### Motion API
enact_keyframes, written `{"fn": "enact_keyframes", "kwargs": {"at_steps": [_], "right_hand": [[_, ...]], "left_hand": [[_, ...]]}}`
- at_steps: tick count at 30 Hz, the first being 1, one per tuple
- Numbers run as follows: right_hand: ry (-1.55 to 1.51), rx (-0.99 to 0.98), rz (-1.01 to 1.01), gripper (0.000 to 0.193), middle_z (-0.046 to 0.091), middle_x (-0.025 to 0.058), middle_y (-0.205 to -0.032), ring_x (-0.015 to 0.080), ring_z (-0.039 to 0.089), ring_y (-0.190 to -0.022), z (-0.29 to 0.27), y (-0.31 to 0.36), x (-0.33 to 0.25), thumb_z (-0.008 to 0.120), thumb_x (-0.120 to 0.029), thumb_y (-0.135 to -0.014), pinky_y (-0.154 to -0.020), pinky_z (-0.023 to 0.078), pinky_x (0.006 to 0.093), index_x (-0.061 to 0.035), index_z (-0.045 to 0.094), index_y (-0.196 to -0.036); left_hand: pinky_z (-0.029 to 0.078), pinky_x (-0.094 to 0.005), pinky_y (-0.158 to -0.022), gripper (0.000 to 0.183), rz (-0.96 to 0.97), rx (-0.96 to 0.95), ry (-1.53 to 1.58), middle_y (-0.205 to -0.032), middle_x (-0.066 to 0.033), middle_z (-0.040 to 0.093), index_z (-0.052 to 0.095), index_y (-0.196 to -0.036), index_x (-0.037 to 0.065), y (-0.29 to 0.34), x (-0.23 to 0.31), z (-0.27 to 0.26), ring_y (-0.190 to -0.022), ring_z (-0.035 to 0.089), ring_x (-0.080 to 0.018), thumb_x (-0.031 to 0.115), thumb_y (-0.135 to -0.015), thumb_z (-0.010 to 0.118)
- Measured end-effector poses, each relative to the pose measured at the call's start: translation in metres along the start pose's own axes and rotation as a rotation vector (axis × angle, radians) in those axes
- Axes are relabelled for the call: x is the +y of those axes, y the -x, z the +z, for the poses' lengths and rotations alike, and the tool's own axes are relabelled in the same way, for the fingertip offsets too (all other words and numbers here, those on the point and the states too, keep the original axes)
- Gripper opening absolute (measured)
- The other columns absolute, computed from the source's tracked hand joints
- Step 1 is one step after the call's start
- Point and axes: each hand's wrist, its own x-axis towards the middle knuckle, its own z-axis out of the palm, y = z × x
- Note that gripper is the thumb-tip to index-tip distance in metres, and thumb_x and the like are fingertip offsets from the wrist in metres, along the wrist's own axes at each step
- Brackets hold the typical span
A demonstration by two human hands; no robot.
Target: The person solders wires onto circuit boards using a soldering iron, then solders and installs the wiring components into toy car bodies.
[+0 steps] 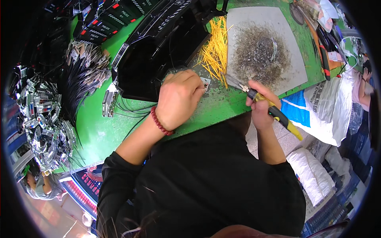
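In my right hand is a yellow-and-black soldering iron, its metal tip pointing up and left towards yellow wires. My left hand, a red bead bracelet at the wrist, rests low over the table's near edge with its fingers curled together. Beside its thumb a small pale circuit board pokes out; whatever the fingers grip is hidden under them. Just beyond this hand lies a large black plastic shell, open side up. Thin black cables run from below the hand to flat metallic pieces.
Yellow wires lie in a pile beside a grey sheet covered with dark crumbs. Bundled black leads and a heap of silvery parts occupy the green table's left. Tools line the right edge, near white sacks.
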Motion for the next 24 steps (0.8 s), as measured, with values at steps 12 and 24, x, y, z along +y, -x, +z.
{"fn": "enact_keyframes", "kwargs": {"at_steps": [12,24], "right_hand": [[0.038,-0.226,-0.202,0.039,0.070,0.0144,-0.096,0.0181,0.070,-0.088,0.041,-0.026,-0.005,0.065,0.008,-0.086,-0.074,0.056,0.0274,-0.0002,0.056,-0.122],[-0.002,-0.176,-0.230,0.042,0.069,0.0088,-0.086,0.0160,0.070,-0.077,0.058,-0.025,0.001,0.070,0.010,-0.077,-0.068,0.054,0.0263,-0.0042,0.062,-0.116]], "left_hand": [[0.040,-0.0369,-0.072,0.008,0.056,-0.034,0.080,-0.079,-0.0054,0.062,0.065,-0.077,0.007,-0.006,0.009,-0.017,-0.079,0.059,-0.0260,0.010,-0.077,0.072],[0.041,-0.0370,-0.073,0.008,0.030,-0.010,0.218,-0.078,-0.0067,0.062,0.065,-0.078,0.007,-0.002,0.006,-0.017,-0.078,0.061,-0.0270,0.009,-0.077,0.072]]}}
